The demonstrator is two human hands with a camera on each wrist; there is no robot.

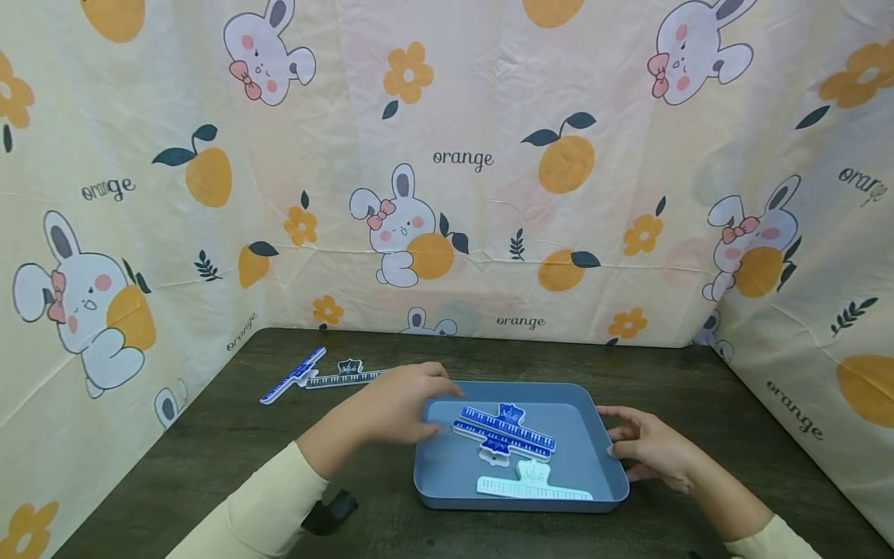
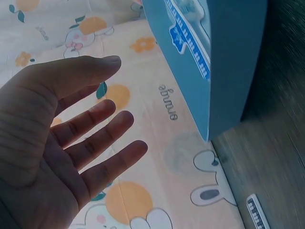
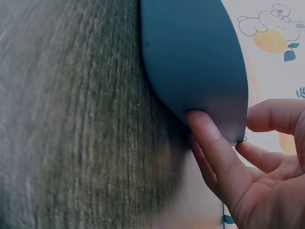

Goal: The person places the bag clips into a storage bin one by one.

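A blue-grey tray (image 1: 608, 485) lies on the table, holding two blue ruler clips (image 1: 520, 432) that overlap and a mint-green ruler clip (image 1: 531, 483) near its front wall. My left hand (image 1: 401, 404) hovers over the tray's left edge; the left wrist view shows its fingers spread and loosely bent, holding nothing. At the tray's right side, my right hand (image 1: 649, 446) grips the wall. The right wrist view shows thumb and fingers (image 3: 205, 126) on either side of the tray's edge.
Behind my left hand, a blue ruler clip (image 1: 293, 376) and a black-and-white ruler clip (image 1: 342, 377) lie touching on the dark wooden table (image 1: 209, 473). A printed cloth (image 1: 489, 210) hangs around the table's back and sides. A black object (image 1: 331, 512) is by my left sleeve.
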